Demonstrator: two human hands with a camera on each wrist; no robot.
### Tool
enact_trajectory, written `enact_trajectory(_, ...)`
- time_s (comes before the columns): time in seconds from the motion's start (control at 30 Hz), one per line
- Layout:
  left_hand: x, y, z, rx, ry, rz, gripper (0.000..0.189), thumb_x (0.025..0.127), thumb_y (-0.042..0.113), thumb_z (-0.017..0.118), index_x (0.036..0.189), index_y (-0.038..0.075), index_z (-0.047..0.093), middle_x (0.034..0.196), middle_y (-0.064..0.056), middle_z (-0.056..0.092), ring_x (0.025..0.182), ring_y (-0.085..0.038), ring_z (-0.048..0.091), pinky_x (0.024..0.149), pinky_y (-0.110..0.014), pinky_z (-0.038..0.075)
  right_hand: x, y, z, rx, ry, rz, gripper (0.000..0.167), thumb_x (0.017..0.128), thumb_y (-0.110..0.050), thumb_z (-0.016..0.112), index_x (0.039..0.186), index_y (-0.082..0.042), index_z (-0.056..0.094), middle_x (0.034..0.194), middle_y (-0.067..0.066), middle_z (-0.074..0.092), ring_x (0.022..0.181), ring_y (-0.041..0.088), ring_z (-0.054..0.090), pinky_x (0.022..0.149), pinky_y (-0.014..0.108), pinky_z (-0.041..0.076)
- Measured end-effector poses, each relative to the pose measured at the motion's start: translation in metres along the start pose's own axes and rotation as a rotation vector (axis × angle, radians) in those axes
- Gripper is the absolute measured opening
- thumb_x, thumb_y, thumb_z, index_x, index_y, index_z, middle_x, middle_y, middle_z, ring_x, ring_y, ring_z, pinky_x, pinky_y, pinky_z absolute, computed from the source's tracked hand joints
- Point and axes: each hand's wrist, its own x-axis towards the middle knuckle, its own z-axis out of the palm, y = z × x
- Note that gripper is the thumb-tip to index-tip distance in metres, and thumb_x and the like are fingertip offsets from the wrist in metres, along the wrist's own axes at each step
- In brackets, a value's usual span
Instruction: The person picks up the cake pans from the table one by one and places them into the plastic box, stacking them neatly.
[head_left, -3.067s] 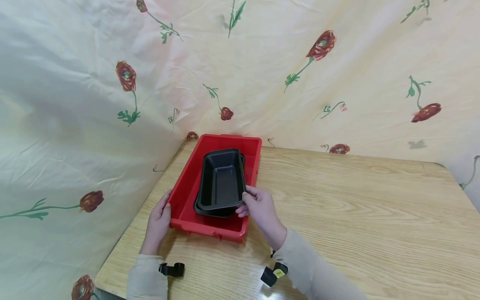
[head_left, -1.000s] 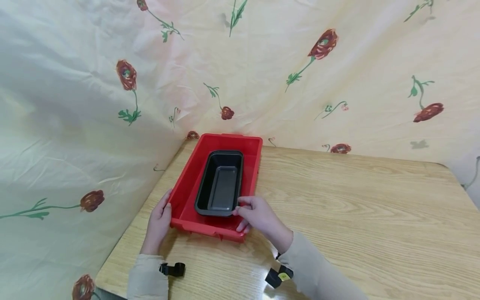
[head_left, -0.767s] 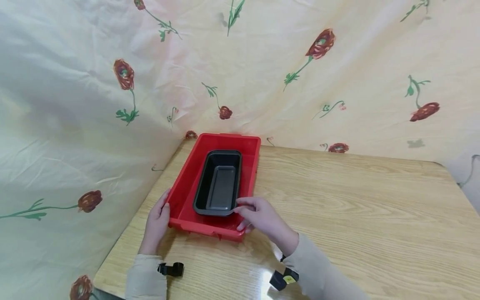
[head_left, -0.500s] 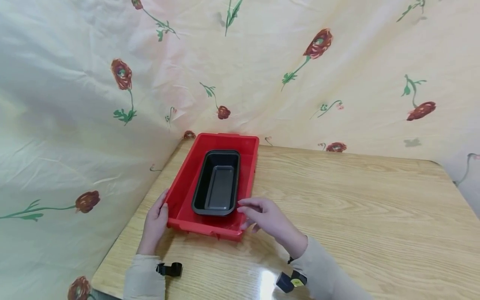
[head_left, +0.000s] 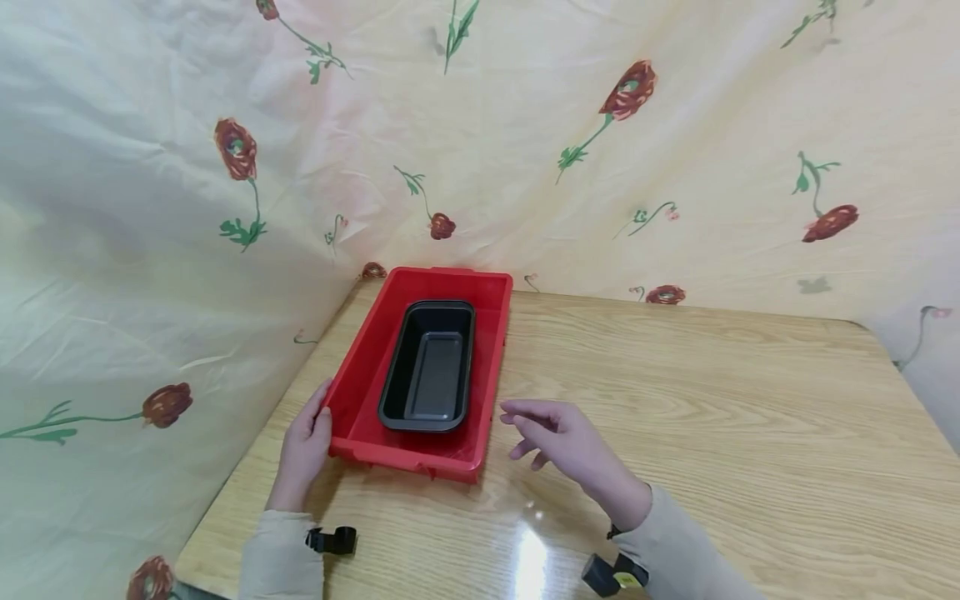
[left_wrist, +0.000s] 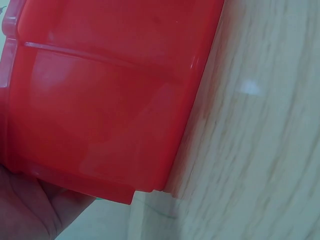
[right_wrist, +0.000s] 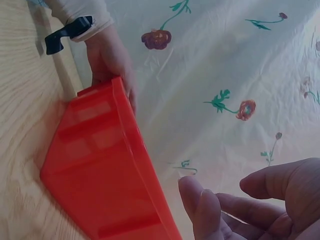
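In the head view a red plastic bin (head_left: 375,454) stands toward the table's left side. Inside it lies a dark loaf pan (head_left: 435,375), its long side running away from me; a second pan seen earlier is hidden from sight, apparently beneath it. My left hand (head_left: 302,446) grips the bin's near left corner, thumb over the rim; the left wrist view shows part of that hand behind the red wall (left_wrist: 100,110). My right hand (head_left: 570,442) hovers right of the bin, touching nothing, fingers loosely bent and apart. In the right wrist view its fingers (right_wrist: 207,212) hold nothing.
A wooden table (head_left: 697,400) stretches off to the right. Floral cloth (head_left: 510,150) hangs behind the bin and along its left side, close to the far end of the bin. Black straps with small devices (head_left: 332,540) sit on both wrists.
The upper loaf pan, pinched and tilted over another, came down into it, and only one outline shows now. My right hand let go and drew away rightward. My left hand kept its grip.
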Motion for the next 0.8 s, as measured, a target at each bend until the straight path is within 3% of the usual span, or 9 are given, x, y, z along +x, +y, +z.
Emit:
enact_trajectory(0.33,0.002,-0.004,-0.003,0.084,0.028,-0.012,0.049,0.105,0.019,0.039,0.153,0.022,0.034,0.151,-0.014,0.038,0.128,-0.037,0.045,0.100,-0.053,0.044,-0.012,-0.004,-0.011,-0.009,0.015,-0.001,0.039,0.101,-0.018,0.054,0.134,0.003,0.056,0.126,0.021,0.061,0.085,0.027,0.069,0.062,0.033,0.056)
enact_trajectory(0.63,-0.001,-0.004,-0.005,0.172,0.100,0.041,0.046,0.105,0.021,0.037,0.150,0.013,0.040,0.145,-0.020,0.046,0.122,-0.038,0.050,0.099,-0.053,0.045,-0.026,0.004,-0.020,0.014,0.033,-0.004,0.041,0.101,-0.020,0.053,0.135,0.003,0.055,0.122,0.020,0.063,0.084,0.022,0.070,0.063,0.034,0.056)
enact_trajectory(0.8,-0.002,-0.002,-0.006,0.197,0.097,0.057,0.048,0.105,0.024,0.038,0.152,0.013,0.036,0.148,-0.019,0.042,0.126,-0.039,0.047,0.100,-0.053,0.043,-0.034,0.006,-0.023,0.024,0.044,-0.024,0.041,0.102,-0.019,0.052,0.135,0.004,0.054,0.122,0.022,0.063,0.084,0.021,0.070,0.062,0.033,0.056)
